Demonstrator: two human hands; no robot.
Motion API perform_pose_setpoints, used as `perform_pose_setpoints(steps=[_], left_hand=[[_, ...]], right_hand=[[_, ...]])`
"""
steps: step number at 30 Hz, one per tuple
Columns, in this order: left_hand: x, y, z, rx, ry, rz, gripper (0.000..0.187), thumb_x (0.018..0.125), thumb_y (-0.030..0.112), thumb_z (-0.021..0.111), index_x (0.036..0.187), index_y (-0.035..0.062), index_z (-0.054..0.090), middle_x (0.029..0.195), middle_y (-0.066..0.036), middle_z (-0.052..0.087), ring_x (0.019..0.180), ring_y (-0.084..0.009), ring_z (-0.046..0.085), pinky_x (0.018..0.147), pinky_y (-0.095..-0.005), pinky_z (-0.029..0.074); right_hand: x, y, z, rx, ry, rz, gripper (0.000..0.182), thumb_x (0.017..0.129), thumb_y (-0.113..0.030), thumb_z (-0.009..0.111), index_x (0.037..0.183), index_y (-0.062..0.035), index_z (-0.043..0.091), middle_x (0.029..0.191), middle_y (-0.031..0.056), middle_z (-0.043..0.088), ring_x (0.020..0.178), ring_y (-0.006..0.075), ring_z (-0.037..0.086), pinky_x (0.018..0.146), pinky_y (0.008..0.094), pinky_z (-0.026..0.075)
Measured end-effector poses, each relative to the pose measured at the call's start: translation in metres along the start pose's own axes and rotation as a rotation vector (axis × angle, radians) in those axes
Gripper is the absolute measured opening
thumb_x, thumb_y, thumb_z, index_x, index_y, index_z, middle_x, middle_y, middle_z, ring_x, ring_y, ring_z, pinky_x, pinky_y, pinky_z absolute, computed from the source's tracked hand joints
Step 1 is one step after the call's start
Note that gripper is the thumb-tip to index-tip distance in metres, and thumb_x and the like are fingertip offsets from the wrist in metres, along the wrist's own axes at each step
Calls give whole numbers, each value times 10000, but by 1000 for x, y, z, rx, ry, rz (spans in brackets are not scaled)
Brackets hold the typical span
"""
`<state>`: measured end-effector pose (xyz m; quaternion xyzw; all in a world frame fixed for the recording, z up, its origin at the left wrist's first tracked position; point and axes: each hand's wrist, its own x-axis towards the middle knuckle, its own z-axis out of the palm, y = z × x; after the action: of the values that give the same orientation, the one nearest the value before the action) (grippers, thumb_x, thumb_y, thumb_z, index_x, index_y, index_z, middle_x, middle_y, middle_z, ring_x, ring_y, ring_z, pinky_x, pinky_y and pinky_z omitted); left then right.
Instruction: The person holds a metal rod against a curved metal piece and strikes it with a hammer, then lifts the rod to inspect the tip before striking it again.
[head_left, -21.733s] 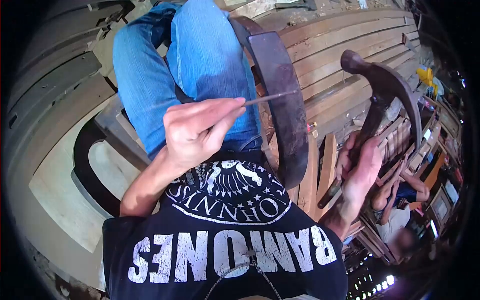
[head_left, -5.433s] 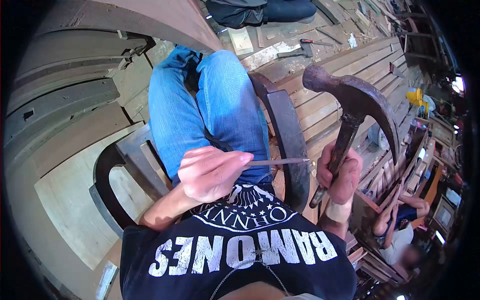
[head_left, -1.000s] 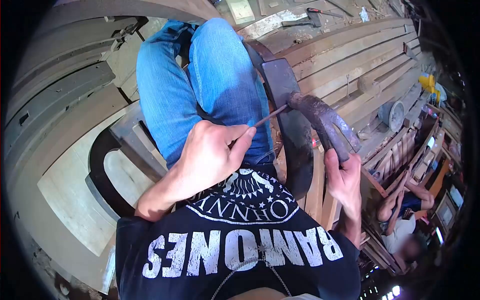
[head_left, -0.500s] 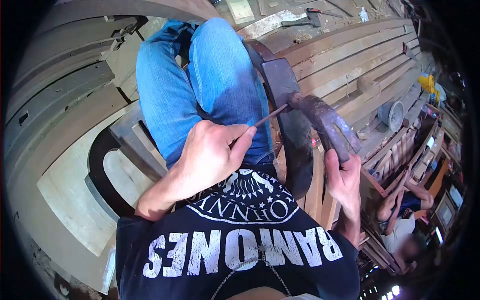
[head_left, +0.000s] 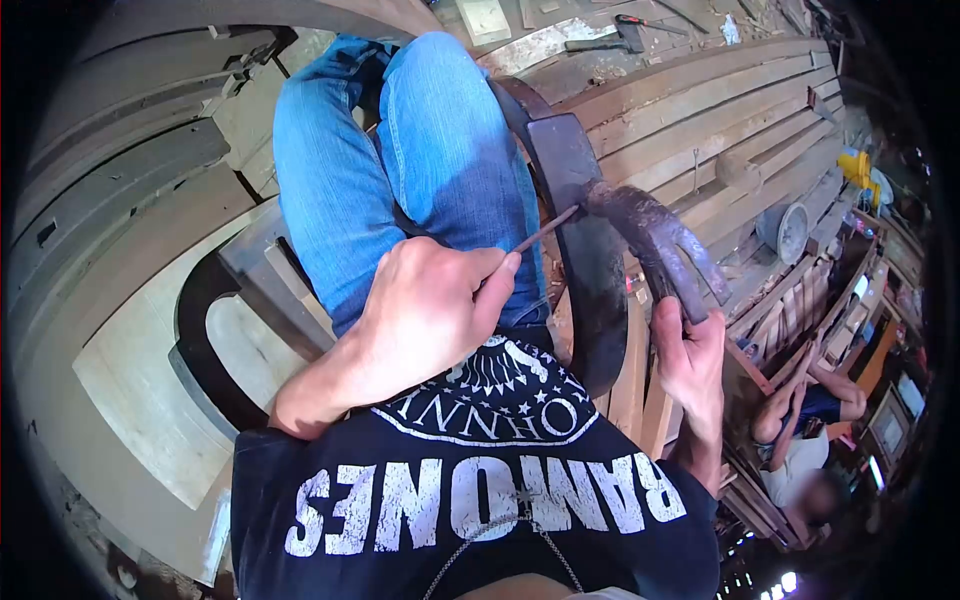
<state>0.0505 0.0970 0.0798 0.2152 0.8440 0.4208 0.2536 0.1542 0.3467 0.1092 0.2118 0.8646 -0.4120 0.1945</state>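
My left hand (head_left: 430, 305) is closed, pinching a thin brown rod (head_left: 543, 230) between thumb and forefinger. The rod slants over a dark curved wooden armrest (head_left: 590, 310), its far tip right beside the striking face of a claw hammer (head_left: 640, 225). Closed around the hammer's dark handle is my right hand (head_left: 690, 360), to the right of the armrest. The hammer's split claw points right, and its head overlaps the armrest's outer edge. My jeans-clad legs (head_left: 450, 150) lie left of this armrest. Another dark curved armrest (head_left: 195, 340) stands on the left.
Long wooden boards (head_left: 700, 130) lie at the upper right. A hatchet-like tool (head_left: 625, 38) rests at the back. A bucket (head_left: 785, 230) and a yellow object (head_left: 858, 165) stand farther right. At lower right, another person (head_left: 805, 440) sits among stacked wood.
The hammer and the rod have shifted very slightly to the right. Both hands keep the same hold.
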Motion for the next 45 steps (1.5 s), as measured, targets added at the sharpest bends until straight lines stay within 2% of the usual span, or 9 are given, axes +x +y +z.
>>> perform_pose_setpoints(steps=[8,23,39,41,45], left_hand=[[0,-3,1,36,-1,0,118,861,100,675,810,-3,703,522,-171,540,401,-284,537,395,-348,370],[0,-3,0,67,-21,-6,149,868,112,666,759,12,678,520,-160,530,418,-314,526,401,-367,373],[-2,-5,1,64,-16,7,141,864,110,672,761,16,683,523,-160,540,422,-313,533,400,-366,371],[-1,-4,1,72,-26,-3,146,865,109,671,754,14,677,520,-159,533,423,-319,525,402,-371,368],[-1,-4,2,73,-10,1,153,865,109,670,746,13,671,522,-159,534,423,-319,527,404,-372,368]], right_hand=[[2,-5,-2,-13,9,-29,202,914,-181,610,935,12,666,494,98,431,406,159,389,450,293,363],[4,-11,-4,-76,-13,-28,223,915,-205,616,911,14,663,502,88,486,402,152,415,447,291,372],[2,-13,-3,-75,2,-33,198,904,-170,616,931,20,667,495,117,461,394,170,413,439,303,370],[2,-12,0,-31,23,-50,316,952,-196,538,707,5,549,486,15,418,437,104,415,440,304,315],[2,-11,-1,-95,0,-31,324,956,-204,532,703,-3,549,485,15,418,439,104,417,440,306,315]])
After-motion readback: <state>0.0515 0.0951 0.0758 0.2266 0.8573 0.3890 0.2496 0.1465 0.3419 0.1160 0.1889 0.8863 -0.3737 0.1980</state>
